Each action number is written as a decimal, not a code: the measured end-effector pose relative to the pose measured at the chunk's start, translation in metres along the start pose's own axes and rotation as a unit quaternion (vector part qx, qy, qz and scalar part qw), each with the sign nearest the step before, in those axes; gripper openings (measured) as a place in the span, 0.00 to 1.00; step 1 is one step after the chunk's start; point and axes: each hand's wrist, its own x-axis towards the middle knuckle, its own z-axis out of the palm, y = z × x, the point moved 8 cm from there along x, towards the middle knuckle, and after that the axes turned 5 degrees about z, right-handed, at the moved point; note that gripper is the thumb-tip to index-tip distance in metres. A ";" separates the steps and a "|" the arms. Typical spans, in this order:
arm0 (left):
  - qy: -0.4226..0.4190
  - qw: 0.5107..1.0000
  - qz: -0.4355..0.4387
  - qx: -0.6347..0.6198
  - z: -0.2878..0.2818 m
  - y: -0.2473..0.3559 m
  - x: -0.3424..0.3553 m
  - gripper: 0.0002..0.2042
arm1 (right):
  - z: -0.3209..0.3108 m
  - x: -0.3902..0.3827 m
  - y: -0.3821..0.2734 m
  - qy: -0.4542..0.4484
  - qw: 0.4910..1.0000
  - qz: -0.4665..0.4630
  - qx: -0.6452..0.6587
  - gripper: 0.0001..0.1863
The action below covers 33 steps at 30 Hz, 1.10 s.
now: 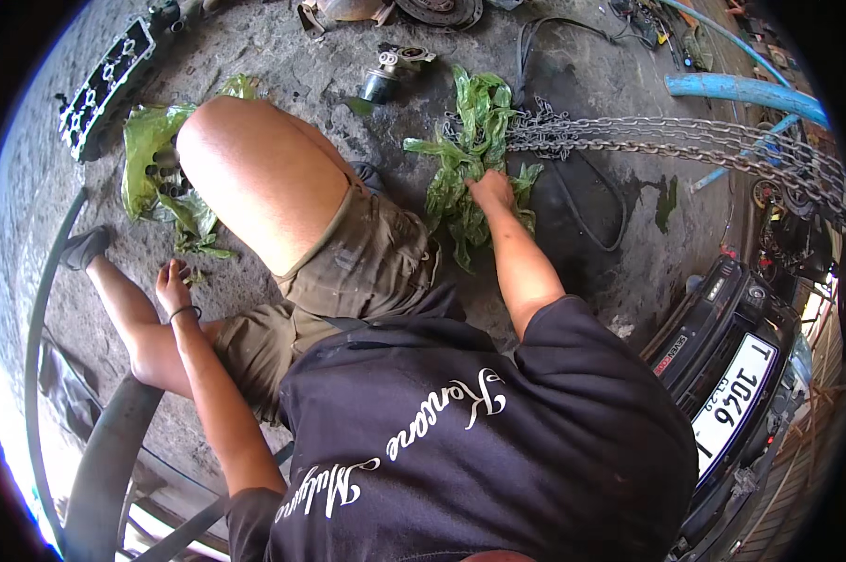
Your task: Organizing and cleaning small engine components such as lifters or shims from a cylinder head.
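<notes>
My right hand (pixel 491 192) is closed on a crumpled, torn green plastic bag (pixel 479 112) spread over the stained floor. The bag lies against a heap of metal chain (pixel 540 126). Off to the left, my left hand (pixel 173 286) hangs low with its fingers bent together. Small green scraps show beside those fingertips; whether any are pinched is too small to tell. Nearby, a second green plastic bag (pixel 142 155) lies partly under dark metal parts (pixel 168 178), and my raised knee hides some of it.
Chains run right beneath a blue pipe (pixel 746 91). A black hose (pixel 599 245) loops beside them. At the far side sit a cylindrical metal part (pixel 381 84) and a long engine part (pixel 109 84). A dark bumper (pixel 722 347) with a plate lies at right.
</notes>
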 end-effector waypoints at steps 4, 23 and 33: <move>-0.018 1.000 0.009 -0.006 0.026 0.014 0.002 0.12 | -0.001 0.034 0.029 0.067 0.994 -0.015 0.090 0.20; -0.044 0.948 0.290 -0.122 0.066 0.249 -0.080 0.10 | -0.312 -0.257 -0.357 -0.142 0.696 -0.642 0.289 0.13; -0.068 0.856 0.505 0.087 0.071 0.358 -0.113 0.29 | -0.168 -0.319 -0.437 -0.358 0.644 -0.675 0.038 0.14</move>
